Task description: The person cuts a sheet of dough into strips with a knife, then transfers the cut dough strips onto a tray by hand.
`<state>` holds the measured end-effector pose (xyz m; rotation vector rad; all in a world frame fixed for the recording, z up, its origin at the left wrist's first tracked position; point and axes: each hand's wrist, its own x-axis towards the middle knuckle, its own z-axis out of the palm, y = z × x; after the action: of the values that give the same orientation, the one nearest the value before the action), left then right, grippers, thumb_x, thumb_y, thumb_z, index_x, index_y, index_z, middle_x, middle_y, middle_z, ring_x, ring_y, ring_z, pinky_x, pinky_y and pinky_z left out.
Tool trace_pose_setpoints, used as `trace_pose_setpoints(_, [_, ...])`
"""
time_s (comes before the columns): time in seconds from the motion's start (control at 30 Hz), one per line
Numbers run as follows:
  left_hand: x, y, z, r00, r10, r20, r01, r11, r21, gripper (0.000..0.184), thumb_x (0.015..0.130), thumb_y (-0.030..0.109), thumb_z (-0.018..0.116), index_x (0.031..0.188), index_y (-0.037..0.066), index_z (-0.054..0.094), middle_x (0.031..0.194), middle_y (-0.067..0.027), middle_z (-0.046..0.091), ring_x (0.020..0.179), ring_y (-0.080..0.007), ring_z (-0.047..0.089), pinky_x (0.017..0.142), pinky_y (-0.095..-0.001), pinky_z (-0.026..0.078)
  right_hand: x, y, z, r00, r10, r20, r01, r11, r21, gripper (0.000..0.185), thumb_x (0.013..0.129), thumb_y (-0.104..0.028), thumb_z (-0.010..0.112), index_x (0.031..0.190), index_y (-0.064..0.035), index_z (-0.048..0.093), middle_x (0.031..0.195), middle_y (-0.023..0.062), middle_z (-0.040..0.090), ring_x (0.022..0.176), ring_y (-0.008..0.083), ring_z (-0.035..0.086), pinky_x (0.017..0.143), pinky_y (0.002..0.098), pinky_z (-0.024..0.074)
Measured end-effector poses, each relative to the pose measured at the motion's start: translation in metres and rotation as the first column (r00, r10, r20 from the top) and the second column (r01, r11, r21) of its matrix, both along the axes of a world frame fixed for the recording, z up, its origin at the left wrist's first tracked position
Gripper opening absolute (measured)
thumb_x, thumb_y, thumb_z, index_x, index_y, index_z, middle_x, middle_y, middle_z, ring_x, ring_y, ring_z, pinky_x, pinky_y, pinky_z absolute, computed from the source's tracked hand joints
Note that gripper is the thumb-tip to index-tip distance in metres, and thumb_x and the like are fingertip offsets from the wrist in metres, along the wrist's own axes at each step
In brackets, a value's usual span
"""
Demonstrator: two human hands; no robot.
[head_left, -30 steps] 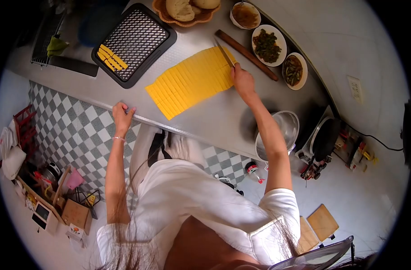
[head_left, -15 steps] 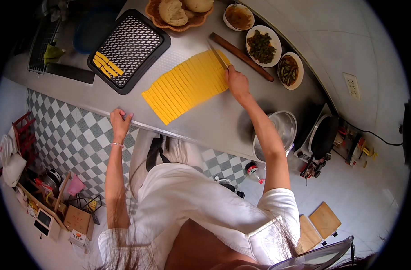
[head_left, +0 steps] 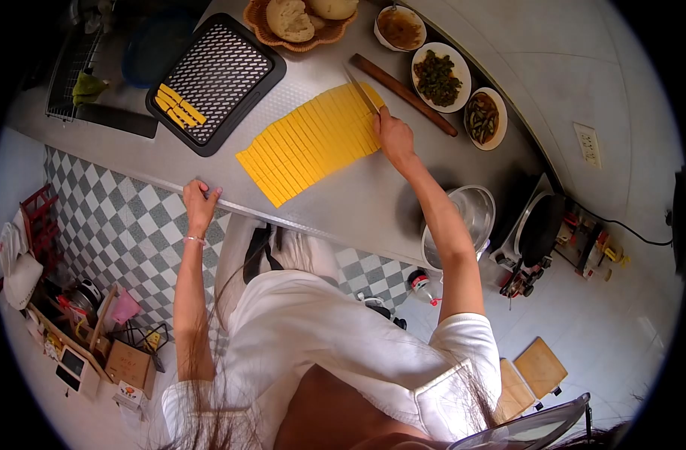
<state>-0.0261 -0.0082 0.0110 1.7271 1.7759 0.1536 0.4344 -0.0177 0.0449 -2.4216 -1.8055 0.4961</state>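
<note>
My right hand [head_left: 395, 138] is closed round the handle of a knife [head_left: 364, 91]. Its blade lies across the right end of a flat yellow dough sheet [head_left: 309, 142] on the metal counter. Parallel cuts divide the sheet into strips, with the wider gaps at the left end. Further left, my left hand [head_left: 199, 201] rests at the front counter edge [head_left: 245, 211], fingers curled over it and thumb sticking out. Several short yellow strips [head_left: 179, 107] lie on a black perforated tray [head_left: 223, 64] behind that hand.
Behind the sheet lies a wooden rolling pin [head_left: 403, 94]. Bowls and a plate of food [head_left: 437, 78] line the wall. A basket of buns [head_left: 298, 43] stands at the back, and a clear bowl [head_left: 474, 217] sits under my right forearm. The sink [head_left: 114, 124] is at left.
The knife and my right hand have shifted very slightly to the left along the sheet. My left hand has stayed at the counter edge.
</note>
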Motion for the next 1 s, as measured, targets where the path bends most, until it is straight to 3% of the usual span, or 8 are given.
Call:
trace_pose_setpoints(0.73, [0.0, 0.001, 0.001, 1.0, -0.009, -0.011, 0.009, 1.0, -0.024, 0.035, 0.071, 0.018, 0.077, 0.088, 0.004, 0.049, 0.087, -0.0127, 0.047, 0.082, -0.0271, 0.047, 0.075, -0.0366, 0.04, -0.001, 0.0, 0.0, 1.0, -0.004, 0.001, 0.004, 1.0, 0.024, 0.021, 0.091, -0.024, 0.046, 0.09, -0.0033, 0.049, 0.061, 0.0187, 0.06, 0.055, 0.0375, 0.059, 0.049, 0.0481, 0.047])
trace_pose_setpoints(1.0, [0.003, 0.002, 0.003, 1.0, 0.0, -0.022, -0.001, 0.999, -0.038, 0.035, 0.071, 0.017, 0.077, 0.087, 0.004, 0.049, 0.087, -0.0128, 0.047, 0.081, -0.0277, 0.046, 0.074, -0.0369, 0.04, 0.0, 0.003, -0.013, 0.996, 0.003, 0.094, 0.002, 0.999, -0.049, 0.02, 0.09, -0.022, 0.047, 0.093, -0.0021, 0.05, 0.06, 0.019, 0.06, 0.055, 0.0357, 0.061, 0.048, 0.0458, 0.049])
